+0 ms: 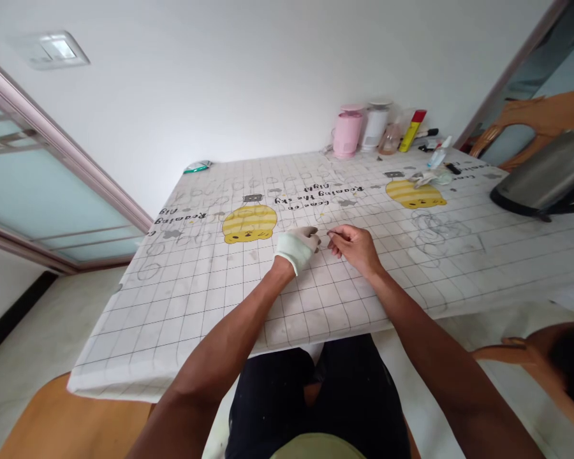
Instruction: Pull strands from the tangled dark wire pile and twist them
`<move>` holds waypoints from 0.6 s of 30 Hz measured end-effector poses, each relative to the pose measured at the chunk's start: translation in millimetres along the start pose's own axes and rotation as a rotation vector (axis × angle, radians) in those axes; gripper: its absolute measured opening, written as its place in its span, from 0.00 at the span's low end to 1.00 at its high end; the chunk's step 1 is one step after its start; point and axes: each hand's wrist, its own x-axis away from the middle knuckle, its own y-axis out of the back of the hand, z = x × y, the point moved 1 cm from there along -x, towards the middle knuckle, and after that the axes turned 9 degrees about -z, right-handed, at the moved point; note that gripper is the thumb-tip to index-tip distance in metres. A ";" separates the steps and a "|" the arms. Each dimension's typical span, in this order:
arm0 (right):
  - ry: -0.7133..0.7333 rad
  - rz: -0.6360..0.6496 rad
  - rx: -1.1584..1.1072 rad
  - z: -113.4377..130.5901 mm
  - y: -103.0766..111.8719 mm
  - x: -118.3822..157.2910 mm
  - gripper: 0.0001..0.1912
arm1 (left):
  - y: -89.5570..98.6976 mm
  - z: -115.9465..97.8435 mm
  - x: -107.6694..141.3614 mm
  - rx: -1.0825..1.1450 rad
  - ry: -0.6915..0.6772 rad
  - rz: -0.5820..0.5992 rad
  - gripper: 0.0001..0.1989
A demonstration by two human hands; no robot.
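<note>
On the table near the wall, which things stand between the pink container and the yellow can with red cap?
In the head view, a white container and a transparent bottle stand between the pink container and the yellow can.

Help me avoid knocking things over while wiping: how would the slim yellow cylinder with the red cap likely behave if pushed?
The slim yellow cylinder with the red cap would probably tip easily, being tall on a narrow base. Once down, its round body might roll.
</note>
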 end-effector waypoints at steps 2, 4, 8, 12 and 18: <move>0.077 -0.088 0.108 -2.3 1.1 1.3 0.12 | 3.4 -2.2 1.9 0.026 -0.017 -0.010 0.14; 0.188 -0.140 0.201 -3.4 1.5 2.7 0.11 | 8.1 -4.6 4.2 0.150 -0.003 0.007 0.14; 0.433 -0.134 0.302 -3.2 0.0 4.4 0.11 | 17.3 0.2 1.9 0.366 0.045 0.025 0.14; 0.533 -0.106 0.372 -3.1 -1.6 4.8 0.13 | 19.6 12.7 -8.2 0.484 0.049 0.097 0.15; 0.635 -0.086 0.415 -2.1 -0.3 6.6 0.15 | 15.5 11.7 -12.9 0.706 0.175 0.231 0.14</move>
